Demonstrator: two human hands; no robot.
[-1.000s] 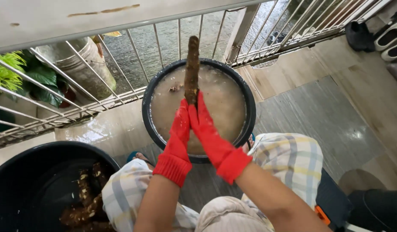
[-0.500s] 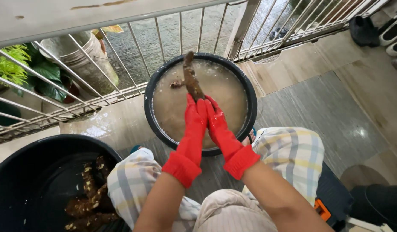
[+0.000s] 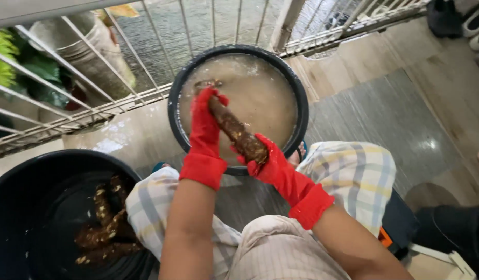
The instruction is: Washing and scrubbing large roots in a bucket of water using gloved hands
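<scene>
Washing step: left hand (image 3: pixel 206 122) and right hand (image 3: pixel 265 161) grip a muddy root (image 3: pixel 237 132) over the basin (image 3: pixel 301 111). Next likely calls for rubbing it clean. Washed-looking roots (image 3: pixel 102 223) lie at 8 o'clock.

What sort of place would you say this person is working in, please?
Probably a home balcony or a porch by the house door. A metal railing runs along the edge of a wet tiled floor, with potted plants beyond it and shoes in the corner.

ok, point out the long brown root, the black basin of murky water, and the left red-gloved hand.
long brown muddy root (image 3: pixel 238 134), head view, mid-length between the gloves.
round black basin of murky water (image 3: pixel 300 101), head view, right rim.
left red-gloved hand (image 3: pixel 204 120), head view, back of the glove.
</scene>
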